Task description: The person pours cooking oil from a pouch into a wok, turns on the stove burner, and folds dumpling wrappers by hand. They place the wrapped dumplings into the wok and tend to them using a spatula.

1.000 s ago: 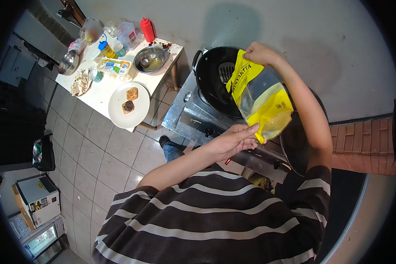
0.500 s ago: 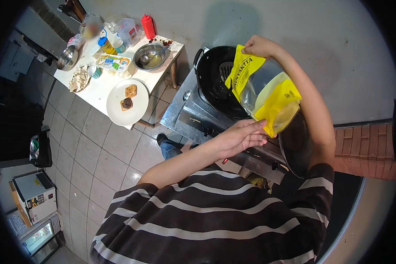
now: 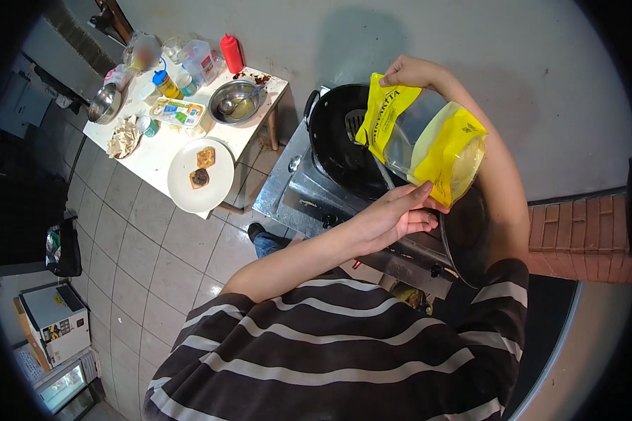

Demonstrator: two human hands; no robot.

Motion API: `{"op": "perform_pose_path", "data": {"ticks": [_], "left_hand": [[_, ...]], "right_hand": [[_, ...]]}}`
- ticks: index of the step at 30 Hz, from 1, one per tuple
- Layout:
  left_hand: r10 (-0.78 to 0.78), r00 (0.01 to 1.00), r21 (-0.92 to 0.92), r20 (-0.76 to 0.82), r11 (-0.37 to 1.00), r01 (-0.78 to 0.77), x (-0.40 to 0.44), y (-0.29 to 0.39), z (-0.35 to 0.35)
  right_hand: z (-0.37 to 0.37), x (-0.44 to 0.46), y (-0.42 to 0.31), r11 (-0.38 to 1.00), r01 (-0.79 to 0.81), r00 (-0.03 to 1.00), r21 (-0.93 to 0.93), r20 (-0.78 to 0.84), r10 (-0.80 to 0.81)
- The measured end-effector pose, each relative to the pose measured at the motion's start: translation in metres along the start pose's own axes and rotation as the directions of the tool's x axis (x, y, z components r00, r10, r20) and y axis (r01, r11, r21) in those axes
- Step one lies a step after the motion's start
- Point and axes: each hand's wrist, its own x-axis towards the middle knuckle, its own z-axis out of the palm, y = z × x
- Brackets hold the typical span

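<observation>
A yellow and clear cooking oil pouch, lettered "MINYAKITA", is held tilted above the black wok on the stove. My right hand reaches round its far side and pinches the yellow top corner. At the lower end, my left hand grips the pouch edge between thumb and fingers. Pale yellow oil shows in the end nearest my left hand. Inside the wok lies a slotted spatula, partly hidden by the pouch. I cannot make out any stream of oil.
A spoon lies on the metal stove; a dark round lid is at its right. The white table holds a plate with topped bread slices, a steel bowl and a red squeeze bottle.
The pouch's oil-filled end has risen, with my left hand moving up a little and to the right. My right hand keeps its pinch on the top corner. The view has shifted slightly.
</observation>
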Motion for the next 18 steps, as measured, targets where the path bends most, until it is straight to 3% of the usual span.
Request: {"op": "perform_pose_path", "data": {"ticks": [18], "left_hand": [[0.161, 0.987, 0.005, -0.019, 0.987, -0.161, 0.004, 0.024, -0.01]], "right_hand": [[-0.015, 0.032, -0.035, 0.989, 0.135, 0.991, 0.057, -0.008, -0.135]]}}
